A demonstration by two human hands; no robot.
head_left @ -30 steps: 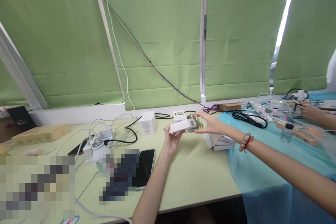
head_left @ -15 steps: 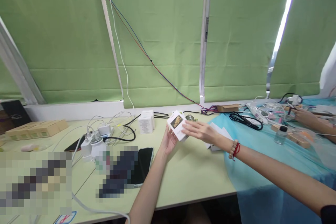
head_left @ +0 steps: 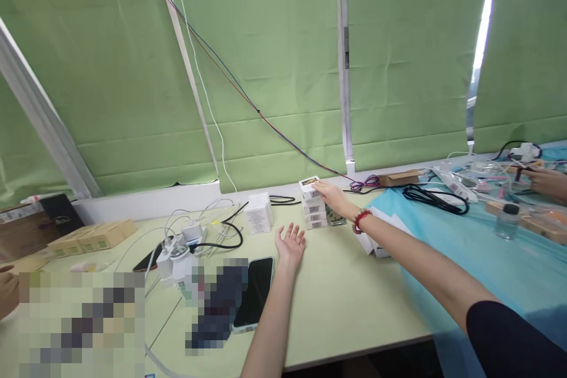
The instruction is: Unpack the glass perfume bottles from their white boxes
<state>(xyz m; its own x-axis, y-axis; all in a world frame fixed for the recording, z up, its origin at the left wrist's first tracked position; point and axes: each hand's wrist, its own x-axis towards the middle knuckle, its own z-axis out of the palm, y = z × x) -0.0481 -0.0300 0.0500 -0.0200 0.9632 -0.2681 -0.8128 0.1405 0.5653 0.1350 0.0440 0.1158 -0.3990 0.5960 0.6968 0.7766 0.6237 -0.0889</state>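
My right hand point(head_left: 333, 196) reaches to the back of the table and grips a small white box point(head_left: 306, 186) with a dark picture on its face. That box rests on top of a stack of similar white boxes point(head_left: 315, 218) with barcodes on their sides. Palm up, my left hand point(head_left: 291, 244) lies in front of the stack, fingers apart and nothing in them. Just right of the stack, partly behind my right forearm, is a shiny, dark golden item point(head_left: 336, 220) I cannot make out. Folded white card point(head_left: 376, 242) lies under my right arm.
Left of the stack stand more white boxes point(head_left: 258, 214). A phone point(head_left: 254, 294), plugs with cables point(head_left: 177, 260) and brown cartons point(head_left: 95, 237) occupy the left. Blue sheeting point(head_left: 447, 254) bears a glass bottle point(head_left: 508, 223) and black cable point(head_left: 436, 198). Other people's hands show at both edges.
My right hand has carried the white box from in front of me onto the stack. My left hand has let go of it and turned palm up. The view has shifted slightly left.
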